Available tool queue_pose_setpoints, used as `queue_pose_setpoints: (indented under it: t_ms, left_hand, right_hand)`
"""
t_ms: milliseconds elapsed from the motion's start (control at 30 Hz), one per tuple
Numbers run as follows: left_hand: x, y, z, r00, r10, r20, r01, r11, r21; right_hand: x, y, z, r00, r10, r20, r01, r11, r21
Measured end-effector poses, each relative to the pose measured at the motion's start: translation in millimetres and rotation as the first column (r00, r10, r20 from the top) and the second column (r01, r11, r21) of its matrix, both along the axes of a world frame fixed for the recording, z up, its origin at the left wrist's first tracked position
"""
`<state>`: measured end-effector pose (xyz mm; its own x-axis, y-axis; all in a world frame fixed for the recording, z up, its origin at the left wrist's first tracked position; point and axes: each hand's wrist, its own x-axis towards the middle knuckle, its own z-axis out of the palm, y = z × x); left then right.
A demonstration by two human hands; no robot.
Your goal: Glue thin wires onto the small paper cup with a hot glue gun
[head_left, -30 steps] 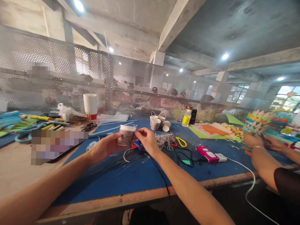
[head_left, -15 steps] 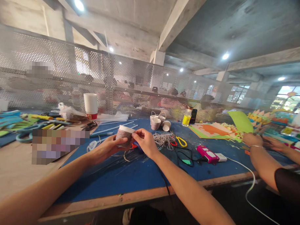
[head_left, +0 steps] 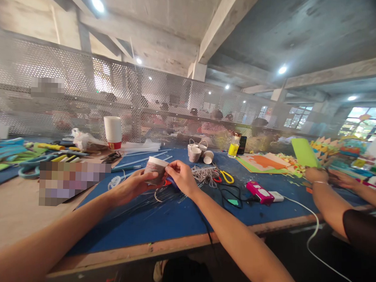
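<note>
A small paper cup, its side greyish below a white rim, is held a little above the blue mat by my left hand, thumb across the front. My right hand pinches at the cup's right edge; whether cord lies between those fingertips is hidden. A thin pale cord loop hangs under the cup. Beyond my right hand lies a heap of grey cord, with yellow-handled scissors beside it. Several similar small cups stand or lie farther back, one with a loop handle.
A white paper cup stack stands at back left, near blue scissors. A yellow-labelled bottle and phone stand behind. A pink box with a white cable lies right. A co-worker's hands work beside coloured paper.
Both my hands and the cup stay almost in place. At the right, the co-worker's green sheet has tilted more upright.
</note>
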<state>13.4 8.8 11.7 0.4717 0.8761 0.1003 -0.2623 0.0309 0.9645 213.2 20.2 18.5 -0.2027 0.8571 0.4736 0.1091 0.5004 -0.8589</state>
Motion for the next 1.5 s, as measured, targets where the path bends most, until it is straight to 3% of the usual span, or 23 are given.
queue_pose_setpoints:
  t_ms: [333,1500]
  left_hand:
    - [-1.1,2.3,-2.0,0.997,-0.029,0.067,0.031,0.999,-0.033]
    - [-3.7,4.2,-5.8,0.996,-0.037,0.08,0.042,0.997,-0.068]
  right_hand:
    - [-0.5,3.4,-2.2,0.999,0.022,-0.041,-0.023,1.0,-0.021]
    - [-0.3,6.5,-3.5,0.995,0.072,-0.068,-0.077,0.994,-0.08]
